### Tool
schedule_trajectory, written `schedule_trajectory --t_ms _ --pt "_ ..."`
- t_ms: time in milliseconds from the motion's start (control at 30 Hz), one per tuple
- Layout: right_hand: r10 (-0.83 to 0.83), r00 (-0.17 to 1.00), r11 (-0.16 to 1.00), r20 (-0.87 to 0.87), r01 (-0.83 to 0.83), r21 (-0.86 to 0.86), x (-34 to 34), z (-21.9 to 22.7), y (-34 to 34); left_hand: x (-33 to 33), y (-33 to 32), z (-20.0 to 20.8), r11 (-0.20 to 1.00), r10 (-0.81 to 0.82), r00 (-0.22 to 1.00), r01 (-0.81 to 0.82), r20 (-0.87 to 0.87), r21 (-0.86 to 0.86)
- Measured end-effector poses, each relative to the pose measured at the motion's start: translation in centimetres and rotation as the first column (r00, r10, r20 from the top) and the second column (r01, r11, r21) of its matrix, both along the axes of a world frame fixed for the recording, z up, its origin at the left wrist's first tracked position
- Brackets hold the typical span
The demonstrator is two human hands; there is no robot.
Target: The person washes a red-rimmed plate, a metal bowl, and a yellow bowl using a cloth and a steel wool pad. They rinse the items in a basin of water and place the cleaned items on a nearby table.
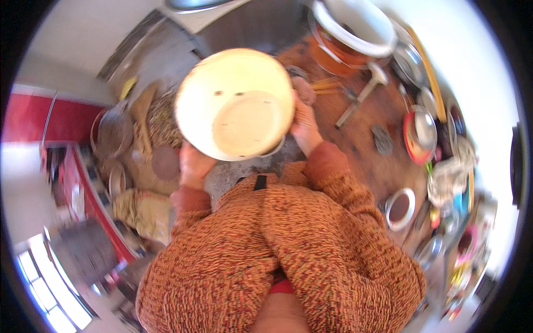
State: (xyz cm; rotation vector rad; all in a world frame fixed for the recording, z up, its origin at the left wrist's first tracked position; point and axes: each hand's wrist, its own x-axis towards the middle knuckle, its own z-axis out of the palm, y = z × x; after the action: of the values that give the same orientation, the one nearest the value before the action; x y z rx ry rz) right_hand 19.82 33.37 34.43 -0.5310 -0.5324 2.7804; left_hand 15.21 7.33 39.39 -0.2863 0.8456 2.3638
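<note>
A dark, reddish-brown surface (366, 161) fills the middle and the right part of the frame, and it is crowded with kitchen things. The person wears an orange knitted sweater (277, 250) that takes most of the lower half of the frame.

In the upper centre of the frame the person holds a large cream-coloured bowl (236, 102) with both hands. The bowl is tilted, so its round base faces the camera. The left hand (194, 164) grips the lower left edge of the bowl, and its fingers are closed on the rim. The right hand (304, 125) holds the right edge of the bowl, with the fingers also wrapped around the rim. A part of a metal vessel (275, 149) shows just under the lower right edge of the bowl.

At the top right of the frame a white bucket (355, 25) stands on the surface. Below it a tool with a light handle (361, 97) lies on the surface. On the right side there is a red plate (413, 139) with a steel lid on it. A small steel bowl (400, 208) stands in the lower right, near the right sleeve. On the left of the frame a round sieve (114, 130) lies beside a heap of dry plant material (164, 119).
</note>
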Motion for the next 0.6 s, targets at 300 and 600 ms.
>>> schedule_trajectory --t_ms 300,600 --pt "-0.063 0.922 0.864 0.381 -0.141 0.484 2.7 -2.6 -2.8 -1.3 -0.1 1.5 0.919 0.030 0.977 -0.110 -0.211 -0.379" --pt "-0.374 0.787 0.394 0.490 -0.344 0.852 11.9 -1.9 -3.0 -4.6 -4.1 1.6 0.816 -0.140 0.966 -0.012 -0.217 -0.578"
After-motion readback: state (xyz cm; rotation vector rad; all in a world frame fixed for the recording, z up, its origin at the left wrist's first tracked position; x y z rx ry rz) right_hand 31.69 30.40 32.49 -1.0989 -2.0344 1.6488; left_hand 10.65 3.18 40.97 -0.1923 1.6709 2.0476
